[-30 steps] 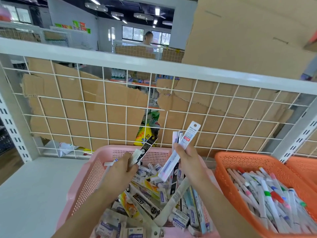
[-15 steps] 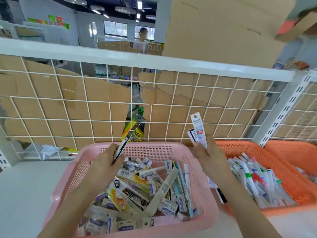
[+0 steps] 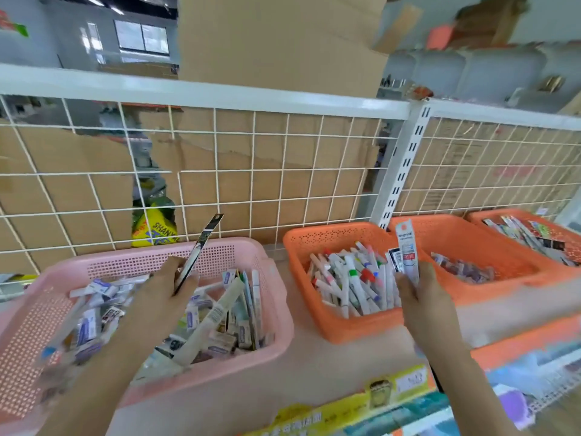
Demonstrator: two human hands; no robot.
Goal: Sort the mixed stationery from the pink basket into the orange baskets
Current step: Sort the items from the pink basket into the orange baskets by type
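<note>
Over the pink basket (image 3: 245,247), which sits at the left of the shelf (image 3: 314,366) and is heaped with mixed stationery (image 3: 220,313), the left hand (image 3: 157,297) pinches a long black packet (image 3: 201,247) by its lower end, so the strip slants up and away toward the wire grid (image 3: 283,171). Well to the right, the right hand (image 3: 421,291) grips a white packet (image 3: 407,247) upright by its lower half, with a smaller dark-labelled packet (image 3: 393,259) tucked beside it in the same grasp. Both stand above the seam between the nearest orange basket (image 3: 330,237), full of capped markers (image 3: 352,278), and the middle orange basket (image 3: 465,243), which holds only a few small wrapped items (image 3: 462,270). A far orange basket (image 3: 490,214) at the right edge holds long flat packets (image 3: 528,237). The held packets look light, thin and fairly stiff lengthwise, probably card-backed with a glossy film that could slip in a loose hold. A pinch across the flat faces near one end, as both hands have it, should carry them without bending, whereas squeezing the edges might buckle them. Nothing about them seems fragile, so a short drop into a basket would likely do no harm. Which basket each belongs in cannot be read from the blurred labels.
</note>
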